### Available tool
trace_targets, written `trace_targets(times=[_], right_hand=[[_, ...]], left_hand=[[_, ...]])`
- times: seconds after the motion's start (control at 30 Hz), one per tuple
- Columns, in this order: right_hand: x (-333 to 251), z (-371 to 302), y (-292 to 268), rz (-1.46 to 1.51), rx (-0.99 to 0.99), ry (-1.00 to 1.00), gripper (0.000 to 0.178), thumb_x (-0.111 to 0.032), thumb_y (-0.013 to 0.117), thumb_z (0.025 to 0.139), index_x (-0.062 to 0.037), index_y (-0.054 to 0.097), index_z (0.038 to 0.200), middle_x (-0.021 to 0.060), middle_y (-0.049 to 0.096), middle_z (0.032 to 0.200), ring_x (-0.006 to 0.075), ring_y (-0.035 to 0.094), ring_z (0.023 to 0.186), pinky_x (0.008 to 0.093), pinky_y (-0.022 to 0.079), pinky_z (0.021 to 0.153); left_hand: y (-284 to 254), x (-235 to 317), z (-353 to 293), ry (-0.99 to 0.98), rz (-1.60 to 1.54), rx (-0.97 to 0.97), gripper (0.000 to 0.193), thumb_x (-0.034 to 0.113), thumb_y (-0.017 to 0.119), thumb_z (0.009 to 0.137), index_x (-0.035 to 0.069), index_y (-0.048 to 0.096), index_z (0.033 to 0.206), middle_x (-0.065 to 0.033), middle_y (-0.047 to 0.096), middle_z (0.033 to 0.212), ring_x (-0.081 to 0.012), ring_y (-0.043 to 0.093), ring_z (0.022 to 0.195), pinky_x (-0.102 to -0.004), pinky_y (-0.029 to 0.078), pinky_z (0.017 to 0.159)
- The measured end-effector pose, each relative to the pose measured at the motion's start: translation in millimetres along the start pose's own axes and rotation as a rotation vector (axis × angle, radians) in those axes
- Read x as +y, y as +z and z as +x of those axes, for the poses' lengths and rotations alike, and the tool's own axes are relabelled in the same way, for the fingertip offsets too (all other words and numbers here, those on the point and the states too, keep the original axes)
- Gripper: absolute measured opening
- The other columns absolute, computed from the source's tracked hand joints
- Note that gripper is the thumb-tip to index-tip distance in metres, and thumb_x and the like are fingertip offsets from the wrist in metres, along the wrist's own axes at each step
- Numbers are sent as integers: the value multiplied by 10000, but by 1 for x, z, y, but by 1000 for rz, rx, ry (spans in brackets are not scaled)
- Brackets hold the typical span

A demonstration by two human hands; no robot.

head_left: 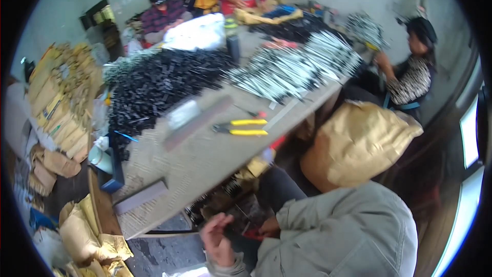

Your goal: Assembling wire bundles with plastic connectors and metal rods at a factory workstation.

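Low in front of me, my left hand (218, 238) is raised at the near side of the table, fingers loosely bent and apart, slightly blurred, with nothing visible in it. My right hand (270, 226) is lower, beside my dark trouser leg and largely covered by my grey-green sleeve (328, 225). Its fingers are curled by a small red object (253, 233) whose kind I cannot make out. On the grey table (205, 149) beyond my hands lie yellow-handled pliers (241, 127) and a flat greyish bar (141, 196).
A heap of black pieces (164, 82) and bundles of pale rods (297, 66) cover the far table. A blue box (110, 177) holds a pale green cup (101, 160) at the left edge. A tan sack (359, 143) stands right. Several people sit or stand around the table.
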State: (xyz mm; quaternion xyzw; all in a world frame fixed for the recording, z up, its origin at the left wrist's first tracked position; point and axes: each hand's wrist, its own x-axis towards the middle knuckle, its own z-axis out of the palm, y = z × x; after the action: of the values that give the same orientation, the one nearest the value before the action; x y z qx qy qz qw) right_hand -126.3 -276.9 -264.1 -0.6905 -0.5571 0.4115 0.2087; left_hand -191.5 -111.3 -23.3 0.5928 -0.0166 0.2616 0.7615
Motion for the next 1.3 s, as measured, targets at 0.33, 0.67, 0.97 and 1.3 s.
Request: trace_targets(times=[0.33, 0.67, 0.97, 1.3], right_hand=[[-68, -75, -69, -133, 348, 140, 251, -296, 539, 783, -64, 615, 842, 164, 596, 803, 342, 585, 785, 436, 468, 676], [-45, -237, -347, 286, 1498, -67, 92, -70, 580, 825, 3, 612, 871, 0, 596, 738, 73, 539, 683, 225, 459, 621], [9, -188, -445, -775, 1042, 903, 469, -514, 635, 696, -63, 654, 822, 159, 640, 789, 317, 623, 754, 431, 479, 615], [54, -194, -428, -543, 1606, 685, 222, -291, 532, 801, -92, 625, 834, 164, 622, 779, 356, 596, 725, 448, 464, 636]], left_hand=[[68, 171, -26, 1059, -437, 418, 604, 254, 519, 894, 122, 211, 1398, -145, 360, 1293, -210, 414, 1107, -422, 362, 897], [-4, -47, -75, -563, 188, -92, 307, 223, 508, 897, -2, 540, 1102, -123, 620, 898, -216, 604, 796, -317, 485, 729], [-68, -157, -106, -462, 745, -250, 271, 242, 610, 817, 52, 636, 1008, -133, 656, 850, -172, 639, 762, -284, 489, 695], [-70, -183, -97, -567, 584, -271, 277, 243, 607, 824, 29, 634, 999, -110, 663, 832, -141, 629, 743, -263, 485, 671]])
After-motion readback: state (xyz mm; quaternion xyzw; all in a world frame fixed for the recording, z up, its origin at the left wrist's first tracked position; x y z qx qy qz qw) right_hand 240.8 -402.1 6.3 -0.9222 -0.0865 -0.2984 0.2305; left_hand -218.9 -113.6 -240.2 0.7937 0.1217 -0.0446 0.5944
